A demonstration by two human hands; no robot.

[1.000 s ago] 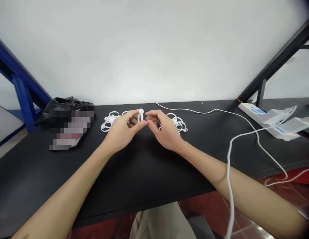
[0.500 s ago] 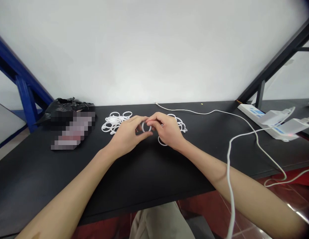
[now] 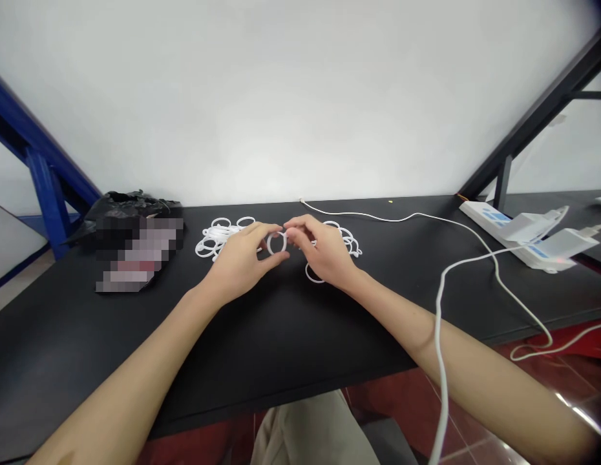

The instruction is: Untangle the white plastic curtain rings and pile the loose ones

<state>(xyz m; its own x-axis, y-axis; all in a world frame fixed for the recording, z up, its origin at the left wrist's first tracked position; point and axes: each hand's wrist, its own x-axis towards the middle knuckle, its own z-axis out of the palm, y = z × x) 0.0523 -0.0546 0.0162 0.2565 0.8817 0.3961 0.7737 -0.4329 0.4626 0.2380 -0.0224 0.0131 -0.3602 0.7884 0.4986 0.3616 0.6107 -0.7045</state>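
Observation:
My left hand (image 3: 245, 258) holds a white ring (image 3: 270, 249) upright above the table, with thumb below and fingers above. The ring looks like a plastic curtain ring. My right hand (image 3: 324, 248) has its thumb and fingers pinched together at the ring's upper right edge; the exact spot they grip is hidden by the fingertips. Behind my left hand lies a pile of white rings (image 3: 214, 247), some with small eyelets. More white rings (image 3: 349, 236) lie behind my right hand, partly covered by it, and one loose ring (image 3: 310, 276) shows just below it.
A black plastic bag (image 3: 130, 203) and a blurred-out item (image 3: 140, 255) lie at the left on the black table (image 3: 281, 349). At the right is a white power strip (image 3: 518, 242) with chargers plugged in. A white cable (image 3: 441, 323) hangs across my right forearm.
The ring has shifted slightly left with my left hand. My right fingertips have drawn back from across the ring to its right edge, so more of the ring shows.

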